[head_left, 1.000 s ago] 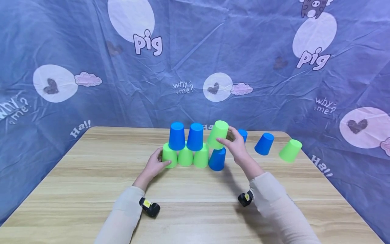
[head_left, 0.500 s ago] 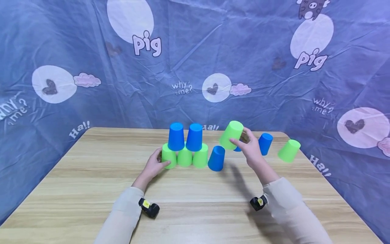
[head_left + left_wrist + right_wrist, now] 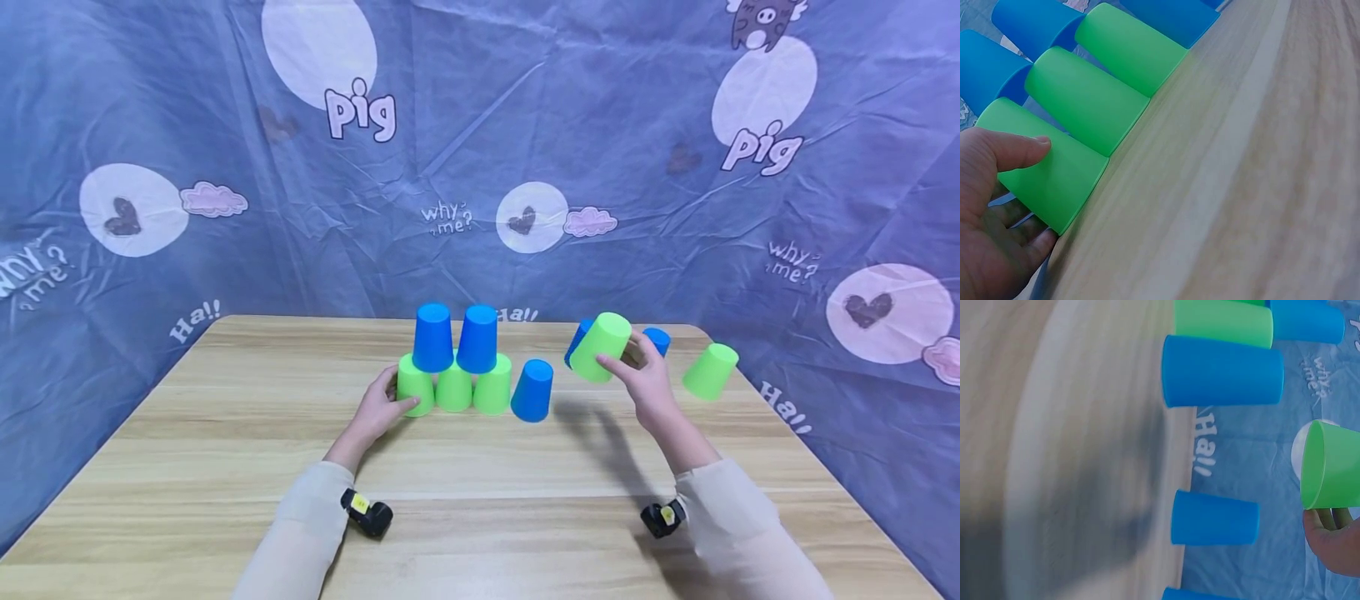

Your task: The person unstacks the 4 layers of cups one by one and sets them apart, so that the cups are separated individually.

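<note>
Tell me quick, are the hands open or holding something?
Left hand: holding the leftmost green cup.
Right hand: holding the raised green cup, off the table.

Green cups (image 3: 602,347), blue cups (image 3: 532,392)

The lime-green cups (image 3: 602,347) in my grip look like smooth, matt plastic, and so do the blue cups (image 3: 532,392). The tabletop (image 3: 465,533) shows smooth, satiny wood grain; the backdrop (image 3: 450,125) is creased, faintly shiny cloth; my sleeves (image 3: 296,533) are matt cloth.
</note>
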Demonstrator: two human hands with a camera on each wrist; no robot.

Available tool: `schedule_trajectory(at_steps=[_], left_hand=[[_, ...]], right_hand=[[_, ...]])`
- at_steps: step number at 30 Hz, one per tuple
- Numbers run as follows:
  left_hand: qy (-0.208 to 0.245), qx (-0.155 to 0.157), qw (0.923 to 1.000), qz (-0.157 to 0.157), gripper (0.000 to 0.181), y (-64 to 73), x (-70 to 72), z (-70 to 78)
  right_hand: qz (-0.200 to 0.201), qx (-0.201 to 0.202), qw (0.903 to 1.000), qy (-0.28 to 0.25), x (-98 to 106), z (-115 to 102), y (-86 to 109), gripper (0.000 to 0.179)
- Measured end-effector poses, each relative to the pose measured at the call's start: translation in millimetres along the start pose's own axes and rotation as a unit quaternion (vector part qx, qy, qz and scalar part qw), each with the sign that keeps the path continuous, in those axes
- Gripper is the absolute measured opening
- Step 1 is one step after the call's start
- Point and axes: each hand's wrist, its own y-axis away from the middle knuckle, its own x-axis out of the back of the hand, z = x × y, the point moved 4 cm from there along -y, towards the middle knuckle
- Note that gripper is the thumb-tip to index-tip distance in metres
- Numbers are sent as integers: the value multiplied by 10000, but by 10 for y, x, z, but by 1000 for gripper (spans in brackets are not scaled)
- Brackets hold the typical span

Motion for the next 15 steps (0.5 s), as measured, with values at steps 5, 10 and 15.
schedule_trajectory(at_steps=[5, 10, 15], left_hand=[[-41, 16, 10000, 16, 66, 1, 0, -5], [-30, 29, 10000, 25, 67, -4, -5, -6], [-56, 31, 10000, 15, 66, -12, -8, -19]], right_hand=[[57, -194, 9998, -4, 124, 86, 62, 40], [125, -215, 9995, -167, 256, 183, 99, 41], [162, -260, 9995, -119, 403, 266, 131, 39]])
